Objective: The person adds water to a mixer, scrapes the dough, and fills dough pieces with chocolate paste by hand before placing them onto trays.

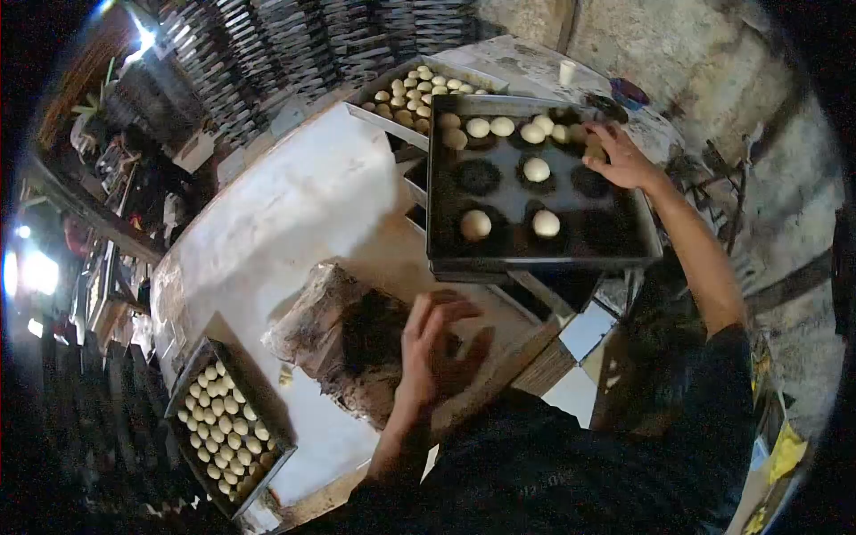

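Left hand [434, 349] was held nearest, fingers spread, gripping nothing, over the worktop [294, 205]. Right hand [621, 159], fingers open, rested on the dark tray [535, 259]; nearest dough ball [537, 169] lay at 9 o'clock.

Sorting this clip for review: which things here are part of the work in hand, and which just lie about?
In hand:
right hand at the dark baking tray
dough balls on it
left hand over the floured table

Lying about:
full tray of small balls
far tray
white cup
stacked trays
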Motion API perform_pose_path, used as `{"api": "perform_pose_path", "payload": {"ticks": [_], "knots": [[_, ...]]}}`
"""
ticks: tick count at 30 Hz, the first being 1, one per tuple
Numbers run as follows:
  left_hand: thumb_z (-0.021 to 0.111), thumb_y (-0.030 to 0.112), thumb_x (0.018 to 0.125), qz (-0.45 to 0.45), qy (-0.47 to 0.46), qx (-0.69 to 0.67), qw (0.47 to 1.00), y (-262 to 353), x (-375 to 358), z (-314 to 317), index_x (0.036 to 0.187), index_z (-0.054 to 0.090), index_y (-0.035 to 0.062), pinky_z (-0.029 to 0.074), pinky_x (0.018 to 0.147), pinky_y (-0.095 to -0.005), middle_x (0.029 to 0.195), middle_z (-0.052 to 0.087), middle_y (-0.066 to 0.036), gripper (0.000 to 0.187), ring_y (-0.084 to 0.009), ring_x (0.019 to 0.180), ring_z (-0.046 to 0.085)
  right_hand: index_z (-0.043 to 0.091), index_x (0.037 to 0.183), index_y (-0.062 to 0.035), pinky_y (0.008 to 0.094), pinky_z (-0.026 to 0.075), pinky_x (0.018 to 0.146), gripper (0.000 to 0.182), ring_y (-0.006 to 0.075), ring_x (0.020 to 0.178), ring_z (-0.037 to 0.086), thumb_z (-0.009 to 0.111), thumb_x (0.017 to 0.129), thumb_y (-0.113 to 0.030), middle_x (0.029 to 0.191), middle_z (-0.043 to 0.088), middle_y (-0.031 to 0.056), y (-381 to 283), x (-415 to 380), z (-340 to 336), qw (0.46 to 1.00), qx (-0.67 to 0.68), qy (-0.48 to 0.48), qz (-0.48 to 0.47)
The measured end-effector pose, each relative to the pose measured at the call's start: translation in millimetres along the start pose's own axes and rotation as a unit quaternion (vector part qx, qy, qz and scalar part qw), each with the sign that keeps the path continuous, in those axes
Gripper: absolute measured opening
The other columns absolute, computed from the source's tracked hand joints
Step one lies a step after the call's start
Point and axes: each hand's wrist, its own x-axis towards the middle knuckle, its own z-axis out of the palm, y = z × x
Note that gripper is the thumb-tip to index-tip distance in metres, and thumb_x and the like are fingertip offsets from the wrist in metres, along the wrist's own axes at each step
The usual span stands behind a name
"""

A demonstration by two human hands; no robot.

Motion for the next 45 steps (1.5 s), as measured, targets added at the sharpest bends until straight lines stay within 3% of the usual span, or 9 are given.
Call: {"api": "perform_pose_path", "payload": {"ticks": [8, 15, 18, 22, 24, 27, 32, 37, 45], "knots": [[0.063, 0.043, 0.078, 0.09, -0.117, 0.256, 0.955, -45.9, 41.6, 137.5, 0.119, 0.057, 0.0122, 0.028, 0.102, -0.0557, 0.121, 0.05, -0.018, 0.052, -0.0373, 0.117, 0.043, 0.023, 0.147, -0.0216, 0.0522, 0.026, 0.109, 0.076, 0.0457, 0.13, 0.03, 0.062, 0.085, -0.043, 0.14, 0.029, 0.0289, 12.1, 83.9, 41.2, 0.988, 0.08, -0.078, -0.109], [0.058, 0.045, 0.082, -0.119, 0.007, -0.038, 0.992, -39.1, 24.5, 162.2, 0.101, 0.064, 0.015, 0.03, 0.098, -0.0469, 0.113, 0.054, -0.015, 0.036, -0.0317, 0.111, 0.044, 0.037, 0.141, -0.0143, 0.0533, 0.037, 0.099, 0.059, 0.0502, 0.115, 0.046, 0.054, 0.091, -0.041, 0.132, 0.042, 0.0291, 19.7, 140.1, 73.1, 0.972, -0.062, -0.21, -0.091], [0.061, 0.043, 0.079, -0.025, -0.03, 0.122, 0.992, -33.0, 38.8, 151.9, 0.1, 0.064, 0.0163, 0.031, 0.095, -0.0436, 0.11, 0.054, -0.013, 0.034, -0.0291, 0.108, 0.044, 0.041, 0.137, -0.0089, 0.0483, 0.039, 0.099, 0.051, 0.0439, 0.116, 0.049, 0.05, 0.095, -0.036, 0.131, 0.045, 0.027, 42.4, 149.8, 85.4, 0.97, -0.055, -0.196, -0.133], [0.065, 0.038, 0.074, 0.098, -0.083, 0.286, 0.95, -48.3, 32.1, 148.4, 0.102, 0.063, 0.0177, 0.032, 0.091, -0.041, 0.105, 0.054, -0.01, 0.036, -0.0262, 0.104, 0.045, 0.034, 0.143, -0.0069, 0.034, 0.036, 0.1, 0.052, 0.0244, 0.127, 0.042, 0.045, 0.098, -0.029, 0.142, 0.041, 0.0141, 121.6, 178.2, 150.9, 0.92, 0.357, -0.161, -0.004], [0.065, 0.037, 0.072, 0.108, -0.082, 0.305, 0.943, -46.1, 29.6, 147.0, 0.104, 0.062, 0.0176, 0.032, 0.09, -0.0406, 0.104, 0.054, -0.009, 0.038, -0.0255, 0.103, 0.045, 0.032, 0.144, -0.0084, 0.0355, 0.035, 0.102, 0.055, 0.024, 0.129, 0.04, 0.043, 0.097, -0.035, 0.142, 0.041, 0.0119, 60.4, 147.4, 61.5, 0.801, 0.542, -0.148, 0.208], [0.066, 0.037, 0.071, 0.116, -0.041, 0.332, 0.935, -38.3, 39.2, 148.3, 0.106, 0.061, 0.0169, 0.032, 0.088, -0.0405, 0.103, 0.054, -0.008, 0.041, -0.0249, 0.101, 0.045, 0.034, 0.143, -0.0125, 0.0316, 0.05, 0.061, 0.057, 0.0175, 0.087, 0.06, 0.04, 0.096, -0.045, 0.123, 0.051, 0.0078, 48.0, 111.1, 12.5, 0.718, 0.671, -0.001, 0.184], [0.062, 0.032, 0.077, 0.108, -0.047, 0.216, 0.969, -34.6, 34.0, 133.4, 0.112, 0.059, 0.0137, 0.034, 0.089, -0.0448, 0.108, 0.053, -0.011, 0.04, -0.0283, 0.104, 0.046, 0.049, 0.12, -0.0053, 0.0264, 0.041, 0.046, 0.056, 0.014, 0.053, 0.051, 0.053, 0.089, -0.052, 0.079, 0.057, 0.0071, -62.6, 5.8, -79.8, 0.575, 0.77, 0.143, 0.237], [0.058, 0.02, 0.085, 0.066, 0.053, 0.0, 0.996, -51.8, -27.9, 71.8, 0.099, 0.061, 0.009, 0.043, 0.073, -0.0399, 0.094, 0.055, -0.011, 0.018, -0.0279, 0.085, 0.053, 0.049, 0.12, -0.0006, 0.0314, 0.044, 0.06, 0.051, 0.0218, 0.07, 0.054, 0.054, 0.089, -0.041, 0.093, 0.057, 0.014, -151.6, -127.8, -9.1, 0.626, 0.777, -0.053, 0.041], [0.059, -0.005, 0.077, -0.141, 0.339, 0.228, 0.902, 56.6, -203.1, -156.5, 0.089, 0.054, 0.0011, 0.043, 0.065, -0.0289, 0.082, 0.056, -0.01, 0.014, -0.0176, 0.072, 0.052, 0.052, 0.117, 0.0064, 0.0389, 0.047, 0.084, 0.037, 0.035, 0.095, 0.059, 0.058, 0.09, -0.018, 0.111, 0.057, 0.0229, -428.9, -235.7, 139.7, 0.715, 0.625, -0.126, -0.286]]}}
